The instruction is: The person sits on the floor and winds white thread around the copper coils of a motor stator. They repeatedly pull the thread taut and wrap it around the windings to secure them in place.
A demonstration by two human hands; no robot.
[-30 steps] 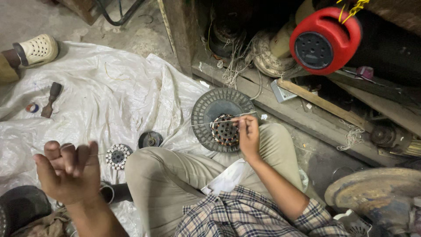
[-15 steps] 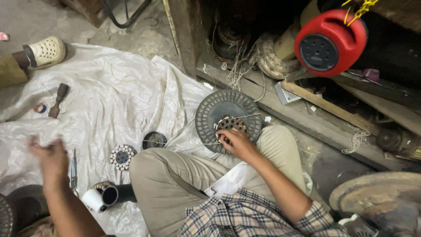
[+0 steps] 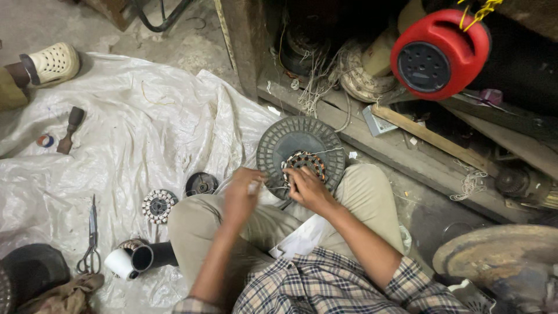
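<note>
Where copper windings (image 3: 306, 161) fill the housing (image 3: 299, 146), both hands work.

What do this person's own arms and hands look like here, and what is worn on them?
Both hands are bare, with no gloves: the left hand and the right hand. No ring, watch or bracelet is visible. The forearms are uncovered. A plaid shirt in beige, dark and reddish checks has its sleeves rolled up near the elbows.

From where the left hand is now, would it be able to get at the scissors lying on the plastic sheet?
Probably yes. The left hand is up by the round fan motor, while the scissors lie in the open on the white sheet beside the left knee, with nothing on top of them or between.
</note>
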